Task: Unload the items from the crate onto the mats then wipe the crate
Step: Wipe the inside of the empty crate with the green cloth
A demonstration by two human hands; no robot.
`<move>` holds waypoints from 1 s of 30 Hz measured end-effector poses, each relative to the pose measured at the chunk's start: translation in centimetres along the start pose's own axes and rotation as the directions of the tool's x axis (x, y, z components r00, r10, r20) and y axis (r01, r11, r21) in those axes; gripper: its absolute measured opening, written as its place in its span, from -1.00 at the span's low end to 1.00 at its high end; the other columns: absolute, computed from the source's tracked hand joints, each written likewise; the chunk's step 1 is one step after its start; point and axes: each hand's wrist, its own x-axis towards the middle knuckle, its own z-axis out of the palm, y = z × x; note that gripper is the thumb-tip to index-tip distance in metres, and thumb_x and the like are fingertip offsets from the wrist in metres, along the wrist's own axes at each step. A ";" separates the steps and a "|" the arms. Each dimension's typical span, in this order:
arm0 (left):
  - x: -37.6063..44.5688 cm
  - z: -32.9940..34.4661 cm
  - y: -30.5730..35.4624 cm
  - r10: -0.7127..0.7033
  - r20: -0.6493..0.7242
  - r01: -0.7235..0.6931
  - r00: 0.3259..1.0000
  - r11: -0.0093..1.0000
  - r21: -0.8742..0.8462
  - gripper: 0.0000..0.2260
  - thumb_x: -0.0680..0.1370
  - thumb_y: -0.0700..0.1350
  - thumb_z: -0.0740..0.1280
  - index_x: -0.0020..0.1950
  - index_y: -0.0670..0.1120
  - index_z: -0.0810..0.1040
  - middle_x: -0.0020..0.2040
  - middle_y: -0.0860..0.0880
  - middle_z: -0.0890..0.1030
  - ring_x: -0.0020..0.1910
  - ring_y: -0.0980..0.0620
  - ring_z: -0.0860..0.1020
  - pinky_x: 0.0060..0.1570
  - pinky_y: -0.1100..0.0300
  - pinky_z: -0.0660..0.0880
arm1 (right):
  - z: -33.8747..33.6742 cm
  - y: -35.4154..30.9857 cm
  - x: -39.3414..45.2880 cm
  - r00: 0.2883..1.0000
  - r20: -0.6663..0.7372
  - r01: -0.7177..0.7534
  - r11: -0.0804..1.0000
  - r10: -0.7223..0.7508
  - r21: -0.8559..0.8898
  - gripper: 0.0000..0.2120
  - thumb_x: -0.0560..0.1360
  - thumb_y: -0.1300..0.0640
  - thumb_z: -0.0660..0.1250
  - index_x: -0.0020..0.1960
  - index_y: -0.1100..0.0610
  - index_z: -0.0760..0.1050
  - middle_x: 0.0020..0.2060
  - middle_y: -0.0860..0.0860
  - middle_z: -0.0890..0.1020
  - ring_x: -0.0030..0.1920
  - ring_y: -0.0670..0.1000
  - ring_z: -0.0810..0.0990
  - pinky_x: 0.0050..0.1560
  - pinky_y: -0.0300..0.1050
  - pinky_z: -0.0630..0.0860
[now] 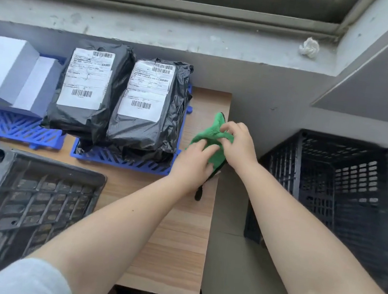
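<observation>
A green cloth (215, 130) lies bunched on the wooden table near its right edge. My left hand (193, 164) presses on its lower part and my right hand (238, 144) pinches its upper folds. A grey slatted crate (29, 197) sits at the table's near left, nothing visible inside. Two black parcels with white labels (90, 91) (148, 109) rest on a blue mat (123, 160). White boxes (5, 68) stand on another blue mat (10, 124) at the far left.
A black perforated crate (332, 192) stands on the floor to the right of the table. A crumpled white tissue (309, 47) lies on the grey window ledge. A small black piece (198, 194) shows under my left wrist.
</observation>
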 end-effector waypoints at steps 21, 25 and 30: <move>-12.1 -23.0 -2.6 -0.125 -0.174 -0.005 0.977 0.799 -0.602 -0.79 0.56 -0.17 0.31 0.19 -0.08 0.56 0.09 -0.05 0.63 0.07 -0.03 0.57 0.05 0.12 0.50 | -3.1 -26.2 -13.7 0.907 -0.311 0.301 0.954 -0.285 0.003 -0.71 0.48 0.32 0.33 0.05 -0.04 0.53 0.03 -0.07 0.53 0.03 -0.03 0.50 0.10 -0.10 0.48; -16.8 -26.5 -6.1 -0.117 -0.209 -0.081 0.971 0.661 -0.746 -0.93 0.60 -0.10 0.31 0.07 0.01 0.53 -0.01 -0.09 0.66 -0.01 -0.07 0.64 0.01 0.01 0.59 | 0.3 -30.7 -16.5 0.857 -0.461 0.322 0.938 -0.230 0.131 -0.52 0.44 0.21 0.45 0.30 -0.05 0.43 0.29 -0.02 0.41 0.17 -0.05 0.45 0.11 -0.16 0.45; -21.9 -29.3 -9.7 -0.137 -0.223 -0.129 0.965 0.491 -0.861 -0.87 0.64 -0.13 0.27 0.17 -0.03 0.54 0.02 -0.10 0.66 -0.08 0.00 0.64 -0.07 0.13 0.62 | 5.8 -33.3 -18.2 0.898 -0.341 -0.030 0.811 0.278 0.585 -0.26 0.35 -0.02 0.55 0.39 0.05 0.25 0.26 0.08 0.38 0.18 0.08 0.50 0.14 0.06 0.56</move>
